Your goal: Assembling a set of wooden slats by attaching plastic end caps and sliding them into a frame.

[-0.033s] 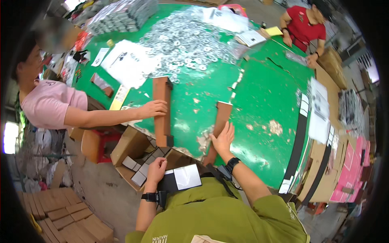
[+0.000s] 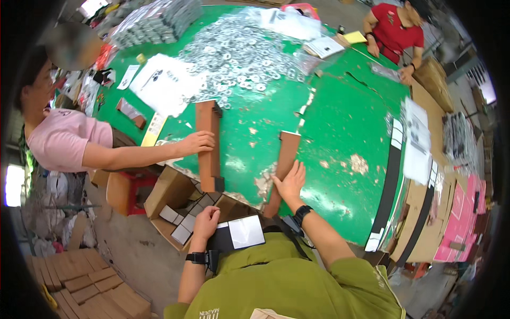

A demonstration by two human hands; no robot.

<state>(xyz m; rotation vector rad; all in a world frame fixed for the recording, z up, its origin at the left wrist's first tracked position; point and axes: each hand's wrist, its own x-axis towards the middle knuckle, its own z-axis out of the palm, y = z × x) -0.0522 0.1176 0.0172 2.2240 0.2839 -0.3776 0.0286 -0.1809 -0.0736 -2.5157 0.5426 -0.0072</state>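
My right hand (image 2: pixel 290 183) lies over the near half of a long brown box (image 2: pixel 287 146), fingers stretched out and thumb toward its left edge. The box rests on the green table, its near end close to the table's edge. My left hand (image 2: pixel 206 222) is closed, fingers curled in, below the table edge; whether anything is in it is hidden. Beside it, in front of my body, is a dark flat package (image 2: pixel 220 239) with a white panel (image 2: pixel 246 232). To the left, a co-worker's hand (image 2: pixel 200 142) rests on long brown boxes (image 2: pixel 208 173).
An open carton (image 2: pixel 159 199) holding several labelled boxes stands below the table edge. Metal washers (image 2: pixel 234 53) are heaped across the far table (image 2: pixel 340 202). Black strips (image 2: pixel 392 170) lie along the right edge. Another person in red (image 2: pixel 396 32) works at the far right.
The view has shifted slightly, so the table and boxes sit a little further left in the picture. Both my hands keep their poses.
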